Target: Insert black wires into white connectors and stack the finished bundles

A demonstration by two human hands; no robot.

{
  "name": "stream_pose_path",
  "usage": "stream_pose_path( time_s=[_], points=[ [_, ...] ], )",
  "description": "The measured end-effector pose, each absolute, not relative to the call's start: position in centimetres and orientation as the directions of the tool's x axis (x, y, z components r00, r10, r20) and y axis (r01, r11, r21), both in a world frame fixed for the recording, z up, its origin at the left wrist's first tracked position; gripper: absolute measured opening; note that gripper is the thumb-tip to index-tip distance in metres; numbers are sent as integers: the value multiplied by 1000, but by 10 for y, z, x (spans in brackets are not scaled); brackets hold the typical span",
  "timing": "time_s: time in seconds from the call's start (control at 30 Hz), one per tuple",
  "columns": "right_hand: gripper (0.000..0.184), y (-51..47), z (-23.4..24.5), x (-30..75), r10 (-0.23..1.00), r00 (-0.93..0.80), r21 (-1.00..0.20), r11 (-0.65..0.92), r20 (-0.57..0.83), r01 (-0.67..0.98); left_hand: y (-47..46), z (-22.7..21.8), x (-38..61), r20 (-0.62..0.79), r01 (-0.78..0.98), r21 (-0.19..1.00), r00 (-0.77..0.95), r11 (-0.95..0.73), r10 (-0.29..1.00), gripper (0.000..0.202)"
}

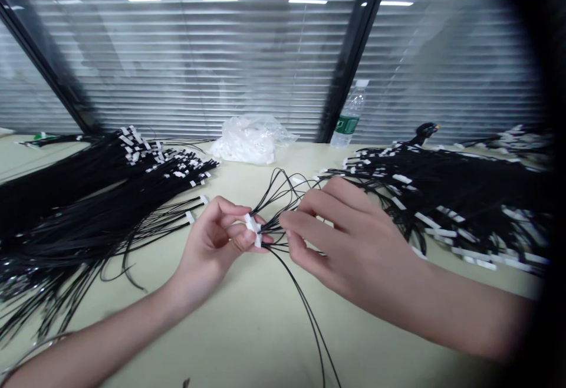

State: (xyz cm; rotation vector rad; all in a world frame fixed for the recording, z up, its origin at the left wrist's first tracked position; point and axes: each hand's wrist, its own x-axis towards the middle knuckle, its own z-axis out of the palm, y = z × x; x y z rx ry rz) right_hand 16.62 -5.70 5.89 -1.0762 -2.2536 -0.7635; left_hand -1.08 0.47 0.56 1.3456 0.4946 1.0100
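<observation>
1. Black thin wires (pixel 283 193) fan out from between the two hands. Their near ends gather at a small white connector (pixel 252 226), which sits at the fingertips of the left hand (pixel 212 240).
2. That left hand pinches the connector between thumb and forefinger, with the other fingers curled in beneath it and the palm turned partly up.
3. Just beside it is the right hand (pixel 354 240), its fingers long and close together, their tips touching the wires right at the connector. The thumb is hidden, so I cannot tell whether it pinches one wire or only steadies the bunch.
4. Two loose strands (pixel 309 317) run from the connector toward the person, passing below both hands across the pale table (pixel 247 341).
5. Outward of the left hand lies a big heap of black leads (pixel 88 199), many of them tipped with white connectors and lying roughly in one direction.
6. Outward of and beyond the right hand lies a second heap (pixel 442 199), also dotted with white pieces but more tangled.
7. My reading is that one piece is mid-handling at the fingertips, with plenty of leads on both sides. I cannot tell which heap is finished and which is waiting, so the share left is unclear.
8. Beyond the hands sits a crumpled clear plastic bag (pixel 250 138) holding white bits, and a water bottle (pixel 349 114) stands farther off on the right-hand side.
</observation>
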Motion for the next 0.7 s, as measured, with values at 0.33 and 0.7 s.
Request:
stream_pose_path(
  time_s=[0.33, 0.7],
  points=[
    [12, -53, 47, 166, 626, -487, 99, 549, 609, 830, 7, 3, -10, 266, -298, 947, 520, -119, 812, 19],
    [11, -52, 49, 165, 591, -493, 76, 589, 638, 805, 8, 5, -10, 227, -321, 945, 531, -54, 816, 18]
  ],
)
